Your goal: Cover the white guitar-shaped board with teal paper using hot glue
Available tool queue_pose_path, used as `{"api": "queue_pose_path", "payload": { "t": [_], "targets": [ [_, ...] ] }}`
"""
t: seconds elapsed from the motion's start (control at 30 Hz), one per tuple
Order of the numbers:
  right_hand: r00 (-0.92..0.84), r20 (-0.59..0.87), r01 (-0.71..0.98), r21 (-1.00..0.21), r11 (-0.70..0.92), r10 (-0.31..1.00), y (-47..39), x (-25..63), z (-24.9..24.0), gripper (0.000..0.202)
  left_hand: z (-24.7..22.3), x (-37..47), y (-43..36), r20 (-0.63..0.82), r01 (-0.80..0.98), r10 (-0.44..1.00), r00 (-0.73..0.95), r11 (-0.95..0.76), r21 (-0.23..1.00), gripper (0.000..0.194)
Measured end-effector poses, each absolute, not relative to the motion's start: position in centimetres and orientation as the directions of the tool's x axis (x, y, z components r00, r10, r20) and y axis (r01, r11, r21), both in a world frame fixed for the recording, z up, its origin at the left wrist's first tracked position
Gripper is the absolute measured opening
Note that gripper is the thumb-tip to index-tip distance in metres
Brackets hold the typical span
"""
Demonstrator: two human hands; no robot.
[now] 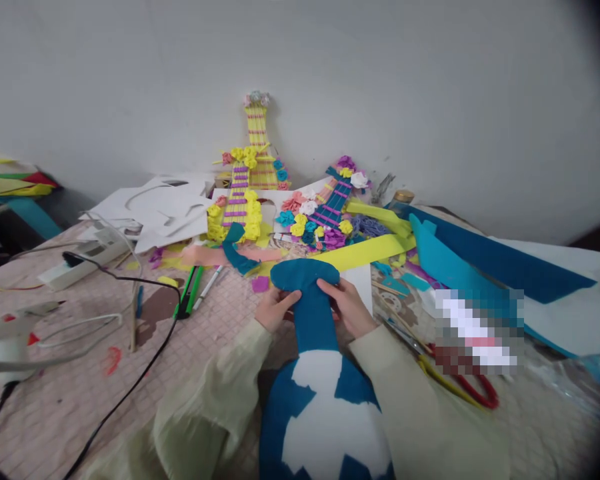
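Both hands grip a guitar-shaped cutout [316, 320], partly covered in dark blue paper with white areas showing on its round body. My left hand [277, 308] holds the neck from the left just below the rounded head, thumb on top. My right hand [349, 307] pinches the same spot from the right, its thumb on the front and the other fingers partly hidden behind. The body of the cutout points toward me, between my sleeves. Beyond its head lie a yellow paper strip [367, 252] and a curled dark blue paper piece [237, 250].
Decorated paper guitars [257, 143] lean by the wall. Left are a glue gun [10, 333] with a black cable, a power strip [87, 257], a green cutter [189, 292] and white paper scraps [160, 207]. Right lie scissors [460, 380] and large blue paper sheets [505, 257].
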State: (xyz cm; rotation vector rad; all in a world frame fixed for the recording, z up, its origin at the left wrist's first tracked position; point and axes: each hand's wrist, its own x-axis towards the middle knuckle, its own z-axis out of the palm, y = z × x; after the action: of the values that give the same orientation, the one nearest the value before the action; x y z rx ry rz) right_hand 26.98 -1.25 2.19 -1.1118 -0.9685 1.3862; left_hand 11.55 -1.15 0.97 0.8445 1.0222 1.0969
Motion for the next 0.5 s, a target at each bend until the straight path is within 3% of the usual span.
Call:
{"api": "queue_pose_path", "payload": {
  "t": [0.3,0.5],
  "targets": [
    [0.043,-0.02,-0.181,-0.983,-0.012,0.999,-2.0,27.7,2.4,0.033,0.1,12.4,-1.9,-0.229,-0.351,0.956,0.183,0.281,0.893,0.043],
    [0.008,0.027,-0.051,-0.998,0.027,1.0,-2.1,27.7,1.7,0.037,0.3,12.9,-2.3,-0.195,-0.424,0.965,0.174,0.252,0.87,0.039]
  ]
}}
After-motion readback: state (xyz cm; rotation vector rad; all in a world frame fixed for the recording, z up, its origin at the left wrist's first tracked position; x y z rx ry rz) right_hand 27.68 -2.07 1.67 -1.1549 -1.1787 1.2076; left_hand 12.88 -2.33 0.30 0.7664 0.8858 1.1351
